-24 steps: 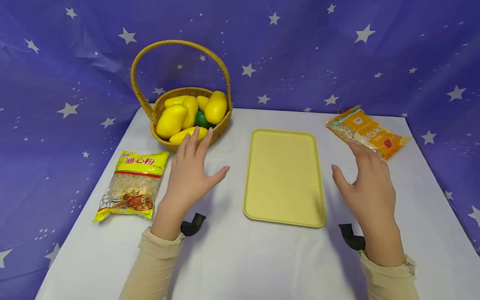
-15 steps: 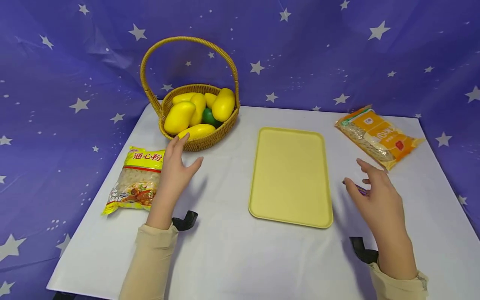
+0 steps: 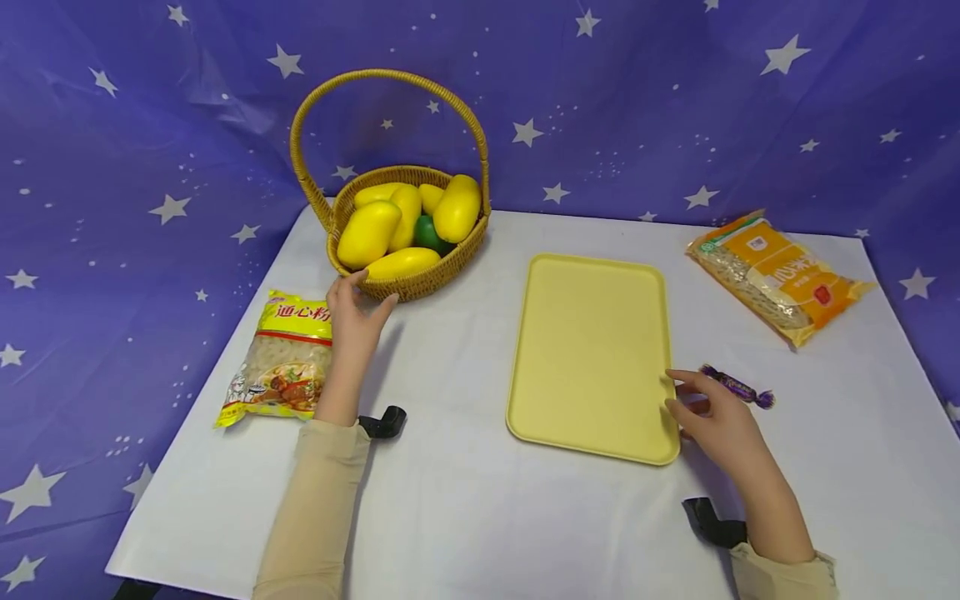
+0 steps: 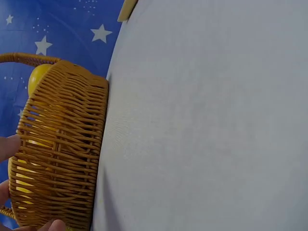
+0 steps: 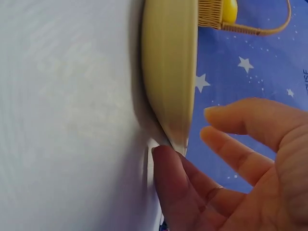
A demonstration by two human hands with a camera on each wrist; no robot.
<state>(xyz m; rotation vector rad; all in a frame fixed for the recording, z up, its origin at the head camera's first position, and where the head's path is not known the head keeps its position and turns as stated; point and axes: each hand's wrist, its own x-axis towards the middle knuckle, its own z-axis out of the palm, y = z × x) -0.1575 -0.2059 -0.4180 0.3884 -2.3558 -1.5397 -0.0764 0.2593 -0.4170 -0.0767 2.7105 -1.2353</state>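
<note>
Your left hand [image 3: 354,323] and right hand [image 3: 717,419] had fingers apart, and a careless outward swing could have knocked the candy [image 3: 739,387] just beside the right.

The tray [image 3: 592,358] is set right of centre on the tabletop [image 3: 465,508]. Farther back to its left, the basket [image 3: 431,286] is placed, with several mangoes [image 3: 369,234] and one other item [image 3: 427,233] gathered in it. Before the basket, toward the left side, the macaroni bag [image 3: 281,367] is laid. The grain bag [image 3: 780,279] is laid askew at the back right; between it and the right hand [image 3: 716,421], which is placed at the tray's right edge, the candy [image 3: 738,388] is found. The left hand [image 3: 352,325] is positioned at the basket's front rim, though contact cannot be surely told.
</note>
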